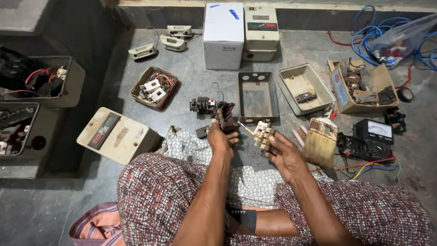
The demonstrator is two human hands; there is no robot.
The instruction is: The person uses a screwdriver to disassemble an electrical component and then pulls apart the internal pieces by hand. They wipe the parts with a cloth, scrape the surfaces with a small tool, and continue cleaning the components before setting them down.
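Near the middle of the frame the left hand point(221, 138) is clenched around a dark brown, ribbed plastic contactor block point(225, 116), its fingers wrapped about the lower end so the block stands up above the fist. Just to the right, the right hand point(284, 155) grips a cream plastic terminal piece with small metal contacts point(262, 134), pinched between thumb and fingertips at its lower edge. The two parts are near each other but apart, both held above the grey concrete floor point(195, 82) and a patterned cloth point(191, 146) lying in front of the person's knees.

Both parts look rigid and light, moulded plastic with metal inserts. The dark block seems sturdy enough for a full-hand grip on its flat sides; its ribs should keep it from slipping. The cream piece looks more delicate: thin walls and exposed contacts could chip or bend, so it is best taken by the solid outer edges, away from the metal.

Around them lie a worn broad paintbrush with pale bristles point(320, 141) at centre right, a black analogue meter with coloured leads point(374, 136) beside it, an open dark metal enclosure base point(258, 97) above the hands, and a cream switch cover with a dark window point(116, 134) at left.
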